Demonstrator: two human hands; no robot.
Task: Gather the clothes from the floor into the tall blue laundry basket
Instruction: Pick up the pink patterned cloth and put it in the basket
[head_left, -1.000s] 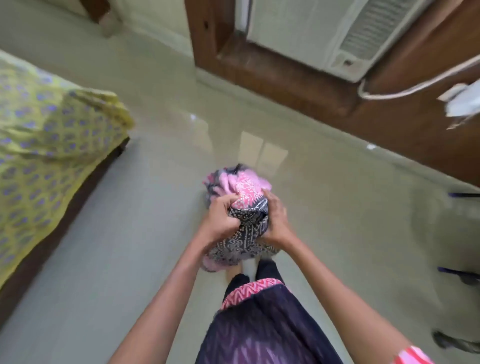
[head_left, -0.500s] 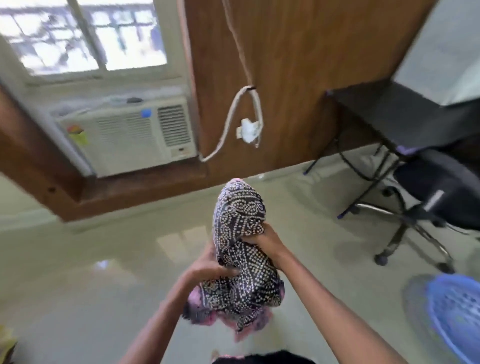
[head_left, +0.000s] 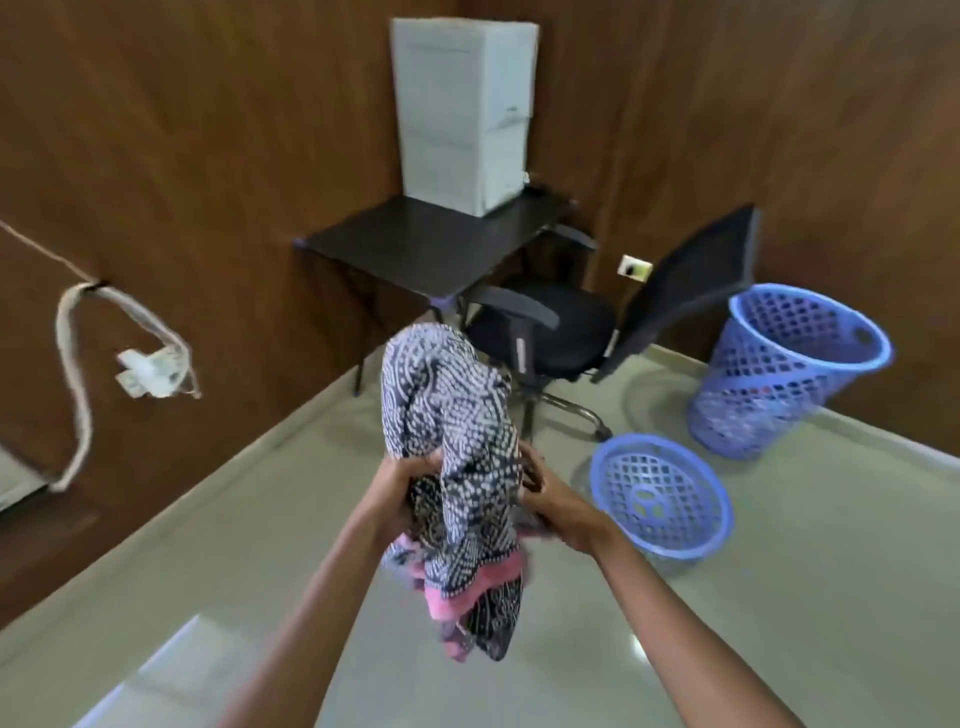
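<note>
Wall cable (head_left: 78, 374): hangs in a loop on the wood panelling, far left.
Left arm: reaches forward from the lower edge, forearm bare.
Left hand (head_left: 404, 486): fingers curled into the left side of the bundle, gripping it.
Clothes bundle (head_left: 452, 415): black-and-white dotted cloth with pink trim, held up between both hands, its tail hanging below them.
Right hand (head_left: 558, 501): fingers curled against the bundle's right side, holding it.
Short blue basket (head_left: 655, 440): on the floor just right of the right hand.
Tall blue laundry basket (head_left: 748, 395): stands further right, apart from the bundle, near the office chair (head_left: 561, 322).
</note>
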